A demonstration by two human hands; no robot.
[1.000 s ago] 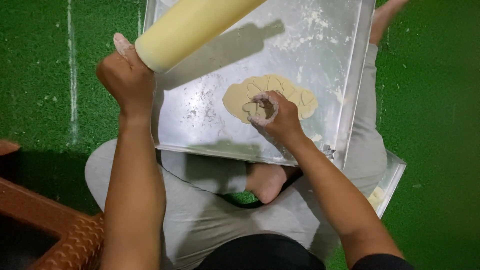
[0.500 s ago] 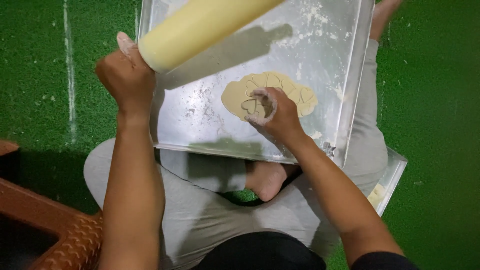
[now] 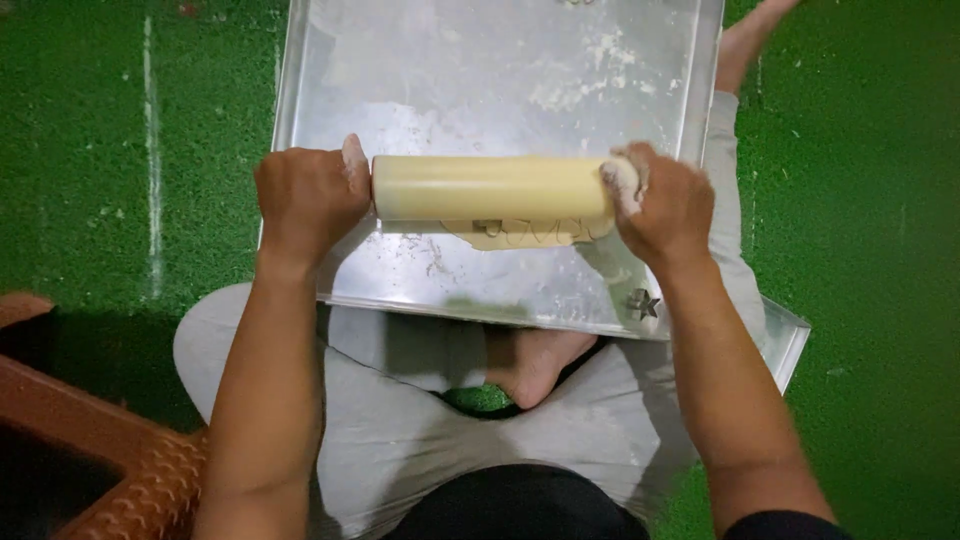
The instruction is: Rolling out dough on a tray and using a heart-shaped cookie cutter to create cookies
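Rolling pin (image 3: 492,188): smooth, pale yellow cylinder, matte, lying level across the centre of the frame. Left hand (image 3: 308,195) wrapped tight round its left end, right hand (image 3: 668,205) closed round the right end; right fingers (image 3: 622,180) dusted white with flour.

Dough (image 3: 518,236): thin, flat, cream-coloured sheet, mostly hidden under the pin; only its near edge shows just below it, with faint cut lines pressed in.

Metal tray (image 3: 420,80): large, rectangular, dull silver sheet with a low raised rim, filling the upper centre; surface scuffed and smeared with flour patches. It rests on the person's grey-trousered lap.

Star-shaped cutter (image 3: 641,303): small, metal, lying on the tray's lower right corner, near the right wrist.

Green artificial turf (image 3: 70,150) all around, short nubby pile. Brown woven-textured edge (image 3: 140,480) at lower left.
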